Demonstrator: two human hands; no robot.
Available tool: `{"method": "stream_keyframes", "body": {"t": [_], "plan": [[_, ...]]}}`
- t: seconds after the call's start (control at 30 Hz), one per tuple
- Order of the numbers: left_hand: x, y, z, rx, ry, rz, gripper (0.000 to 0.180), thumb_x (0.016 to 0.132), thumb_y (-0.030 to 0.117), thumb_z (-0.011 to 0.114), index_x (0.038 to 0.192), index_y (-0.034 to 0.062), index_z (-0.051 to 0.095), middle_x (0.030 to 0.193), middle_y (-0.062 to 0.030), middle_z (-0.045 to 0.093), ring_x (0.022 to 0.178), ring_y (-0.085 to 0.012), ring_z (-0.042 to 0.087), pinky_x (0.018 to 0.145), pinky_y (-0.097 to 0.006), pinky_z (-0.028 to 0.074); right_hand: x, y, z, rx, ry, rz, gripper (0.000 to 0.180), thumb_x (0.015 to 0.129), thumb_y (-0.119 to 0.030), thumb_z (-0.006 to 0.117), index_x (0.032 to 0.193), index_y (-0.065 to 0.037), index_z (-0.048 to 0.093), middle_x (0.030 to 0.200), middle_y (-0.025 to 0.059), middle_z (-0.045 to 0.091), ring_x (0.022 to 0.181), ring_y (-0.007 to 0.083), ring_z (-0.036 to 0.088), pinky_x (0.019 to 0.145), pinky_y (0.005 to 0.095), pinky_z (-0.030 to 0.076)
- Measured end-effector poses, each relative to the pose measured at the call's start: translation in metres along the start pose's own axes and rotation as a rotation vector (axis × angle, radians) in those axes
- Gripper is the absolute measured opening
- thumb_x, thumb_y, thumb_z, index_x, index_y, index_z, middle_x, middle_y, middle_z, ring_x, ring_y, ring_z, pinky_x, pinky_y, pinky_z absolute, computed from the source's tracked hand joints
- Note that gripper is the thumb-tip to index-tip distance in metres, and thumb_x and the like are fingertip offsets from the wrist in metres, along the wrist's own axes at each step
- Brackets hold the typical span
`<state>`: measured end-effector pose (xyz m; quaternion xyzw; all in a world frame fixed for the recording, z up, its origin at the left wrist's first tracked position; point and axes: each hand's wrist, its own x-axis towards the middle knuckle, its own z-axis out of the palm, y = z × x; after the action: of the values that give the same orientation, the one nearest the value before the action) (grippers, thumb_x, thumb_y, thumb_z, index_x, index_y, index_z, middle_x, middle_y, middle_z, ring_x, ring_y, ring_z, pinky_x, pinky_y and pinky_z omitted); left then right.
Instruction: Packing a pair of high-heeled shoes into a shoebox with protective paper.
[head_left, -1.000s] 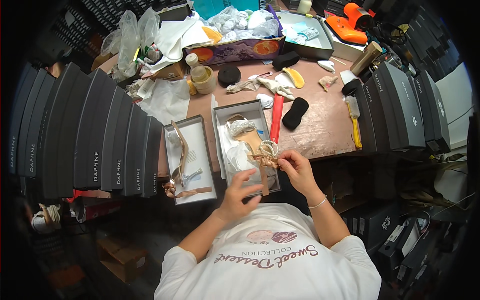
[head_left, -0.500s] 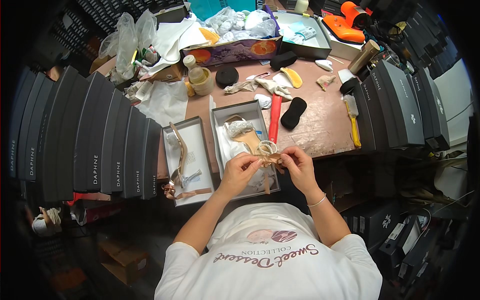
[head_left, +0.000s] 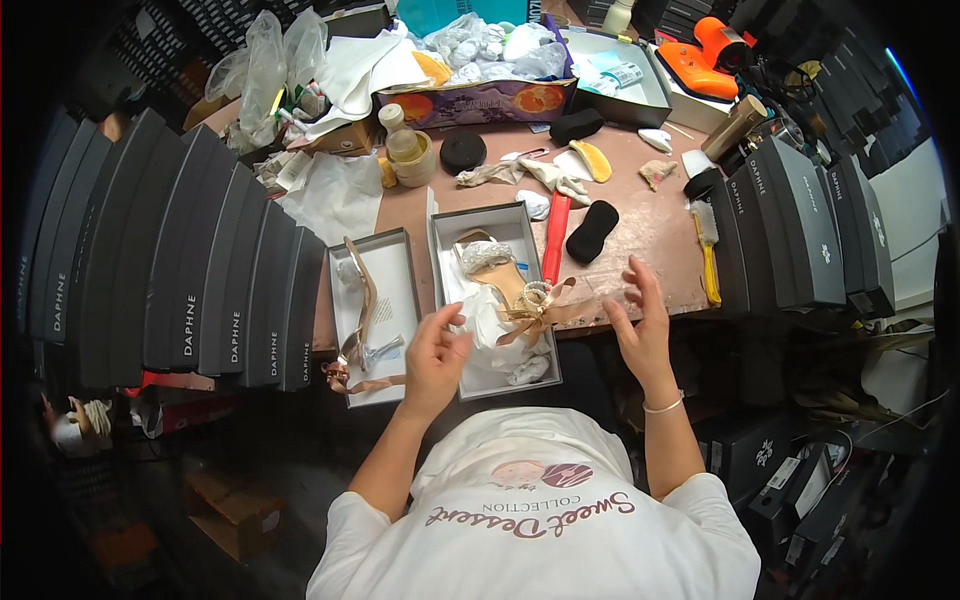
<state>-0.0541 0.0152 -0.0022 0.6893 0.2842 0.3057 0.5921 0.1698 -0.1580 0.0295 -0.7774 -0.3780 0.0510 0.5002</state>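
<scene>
Both hands (head_left: 640,330) have left the sandal (head_left: 520,295), cluttered workbench (head_left: 650,225).

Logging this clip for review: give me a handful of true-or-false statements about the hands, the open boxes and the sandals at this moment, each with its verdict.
1. Both hands are empty. True: the left hand and right hand are open and hold nothing.
2. The sandal with the bow lies in the right open box. True.
3. The left open box holds no shoe. False: a gold sandal lies in it.
4. The red strip lies inside a box. False: it lies on the table, beside the right open box.
5. The right hand grips the yellow-handled brush. False: the brush lies apart on the table.
</scene>
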Motion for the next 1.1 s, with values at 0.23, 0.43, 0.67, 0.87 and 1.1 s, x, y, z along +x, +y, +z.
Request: {"method": "stream_keyframes", "body": {"t": [0.23, 0.43, 0.67, 0.87, 1.1], "plan": [[-0.006, -0.006, -0.035, -0.008, 0.22, 0.055, 0.017, 0.094, 0.008, 0.058, 0.107, -0.0016, 0.063, 0.09, -0.0013, 0.056, 0.072, -0.0054, 0.051, 0.065, -0.019, 0.044, 0.007, -0.047, 0.032, -0.457, -0.465, -0.5, 0.038, 0.077, -0.013, 0.071, 0.113, -0.008, 0.059, 0.115, 0.0119, 0.056, 0.113, 0.032, 0.051, 0.099, 0.0457, 0.037], [-0.04, -0.04, -0.107, -0.022, 0.494, -0.18, 0.019, 0.095, 0.014, 0.058, 0.106, -0.0002, 0.065, 0.089, -0.0067, 0.065, 0.078, -0.0118, 0.061, 0.07, -0.023, 0.05, -0.027, -0.043, 0.064, -0.415, -1.022, -0.43, 0.016, 0.08, -0.004, 0.06, 0.094, -0.004, 0.067, 0.088, 0.0149, 0.064, 0.083, 0.0318, 0.064, 0.072, 0.042, 0.052], [-0.014, -0.074, -0.081, -1.284, 0.407, -0.621, 0.054, 0.094, 0.036, 0.06, 0.125, -0.0052, 0.043, 0.115, -0.021, 0.053, 0.108, -0.0268, 0.057, 0.093, -0.034, 0.051, -0.021, 0.019, 0.112, -0.757, -1.255, -0.577, 0.013, 0.072, -0.007, 0.061, 0.083, -0.006, 0.069, 0.09, 0.0149, 0.069, 0.105, 0.031, 0.062, 0.077, 0.045, 0.051], [0.067, -0.152, -0.068, -1.655, 0.849, -0.472, 0.06, 0.089, 0.043, 0.063, 0.116, -0.0071, 0.045, 0.106, -0.0167, 0.053, 0.102, -0.0258, 0.056, 0.096, -0.039, 0.05, -0.008, 0.016, 0.103, -0.626, -1.349, -0.421, 0.024, 0.078, -0.009, 0.062, 0.1, -0.005, 0.068, 0.087, 0.0211, 0.068, 0.085, 0.0358, 0.067, 0.073, 0.0448, 0.052], [0.029, -0.069, -0.056, -0.926, 0.745, -0.206, 0.039, 0.09, 0.024, 0.056, 0.121, 0.0017, 0.051, 0.117, -0.0118, 0.057, 0.103, -0.0212, 0.058, 0.09, -0.035, 0.051, -0.021, 0.026, 0.107, -0.723, -1.263, -0.568, 0.022, 0.079, -0.011, 0.06, 0.1, -0.005, 0.065, 0.087, 0.0188, 0.068, 0.081, 0.0344, 0.068, 0.071, 0.0454, 0.051]]}}
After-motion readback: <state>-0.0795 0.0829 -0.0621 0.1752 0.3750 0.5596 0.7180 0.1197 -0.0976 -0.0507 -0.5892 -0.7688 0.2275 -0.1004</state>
